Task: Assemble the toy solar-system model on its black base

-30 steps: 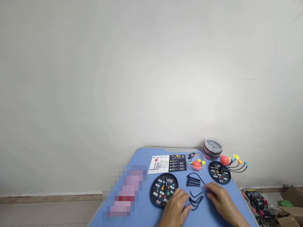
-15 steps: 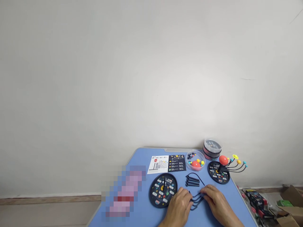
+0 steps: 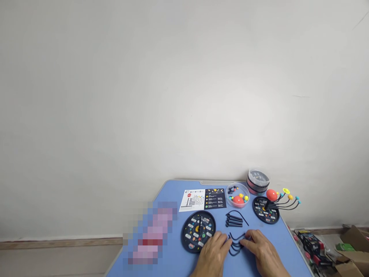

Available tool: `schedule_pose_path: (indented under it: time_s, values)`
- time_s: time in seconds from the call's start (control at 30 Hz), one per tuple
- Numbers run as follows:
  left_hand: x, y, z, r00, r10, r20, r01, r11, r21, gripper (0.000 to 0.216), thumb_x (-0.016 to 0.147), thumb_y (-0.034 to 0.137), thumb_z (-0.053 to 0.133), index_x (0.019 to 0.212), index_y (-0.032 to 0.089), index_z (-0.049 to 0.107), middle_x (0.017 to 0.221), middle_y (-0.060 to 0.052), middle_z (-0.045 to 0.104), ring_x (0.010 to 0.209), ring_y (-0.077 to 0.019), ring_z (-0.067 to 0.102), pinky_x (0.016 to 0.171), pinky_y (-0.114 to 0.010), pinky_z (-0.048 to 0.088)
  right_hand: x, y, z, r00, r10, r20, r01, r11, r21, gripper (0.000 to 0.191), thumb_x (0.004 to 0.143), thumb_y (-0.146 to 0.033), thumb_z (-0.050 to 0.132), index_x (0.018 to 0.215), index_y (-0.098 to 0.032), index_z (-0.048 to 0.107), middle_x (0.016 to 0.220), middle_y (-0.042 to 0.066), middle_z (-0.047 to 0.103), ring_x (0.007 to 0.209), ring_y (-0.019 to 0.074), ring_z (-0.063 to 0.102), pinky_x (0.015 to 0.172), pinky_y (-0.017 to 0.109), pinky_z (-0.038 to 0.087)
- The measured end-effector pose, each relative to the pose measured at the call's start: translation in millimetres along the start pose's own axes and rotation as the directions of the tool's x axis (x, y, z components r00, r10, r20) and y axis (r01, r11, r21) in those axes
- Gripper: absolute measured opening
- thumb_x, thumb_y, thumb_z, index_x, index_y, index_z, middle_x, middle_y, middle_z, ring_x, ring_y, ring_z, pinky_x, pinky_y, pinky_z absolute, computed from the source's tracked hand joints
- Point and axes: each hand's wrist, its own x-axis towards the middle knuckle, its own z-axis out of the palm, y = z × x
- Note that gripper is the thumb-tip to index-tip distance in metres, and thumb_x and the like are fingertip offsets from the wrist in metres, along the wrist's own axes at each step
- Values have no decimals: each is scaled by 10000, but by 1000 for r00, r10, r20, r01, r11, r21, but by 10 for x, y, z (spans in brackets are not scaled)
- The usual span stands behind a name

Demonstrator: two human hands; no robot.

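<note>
While the curved black rods (image 3: 236,245) lie at 6 o'clock of the straight pegs (image 3: 234,220), betw. left hand (image 3: 215,254) & right hand (image 3: 263,252), fingers narrowed at their ends (grip can't be told), one rod is prob. best lifted singly.

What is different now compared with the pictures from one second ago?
Both hands closed in on the bent black rods: the right hand slid left, the left hand edged right, and the rods now lie bunched between their fingertips. A firm grip cannot be seen. The black disc, straight rods, bowl and finished model stayed put.
</note>
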Motion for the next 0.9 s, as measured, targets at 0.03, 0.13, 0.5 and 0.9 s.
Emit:
schedule_pose_path:
  time_s: [0.03, 0.13, 0.5, 0.9]
  values:
    - [-11, -10, 21, 1000, 9, -2, -9, 1000, 17, 462, 737, -18, 500, 1143, 170, 617, 1054, -92, 681, 984, -261, 587, 820, -355, 519, -2, 13, 13, 1000, -8, -9, 8, 1000, -8, 539, 831, 29, 424, 1153, -311, 692, 1043, 79, 674, 917, 210, 640, 786, 291, 516]
    - [-36, -28, 65, 1000, 26, -2, -26, 998, 50, 488, 722, 5, 524, 1166, 193, 607, 1090, -86, 682, 1026, -266, 579, 839, -356, 509, -9, 55, 39, 999, -25, -36, 24, 1000, -16, 479, 863, -7, 465, 1150, -318, 690, 1022, 71, 675, 905, 207, 638, 792, 292, 509]
    - [-75, -47, 97, 999, 46, 21, -48, 993, 105, 506, 717, 17, 558, 1190, 194, 587, 1120, -76, 681, 1037, -263, 582, 852, -340, 476, -16, 116, 32, 999, -41, -10, 40, 995, -96, 450, 865, -6, 494, 1150, -300, 681, 1024, 71, 674, 893, 210, 620, 786, 306, 501]
    - [-133, -64, 105, 996, 87, -11, -85, 988, 127, 514, 792, 48, 539, 1291, 174, 534, 1207, -77, 695, 1110, -263, 597, 923, -354, 461, -44, 117, -18, 997, -66, -43, 65, 997, -40, 577, 821, 52, 416, 1235, -286, 633, 1071, 80, 684, 923, 214, 629, 818, 322, 507]
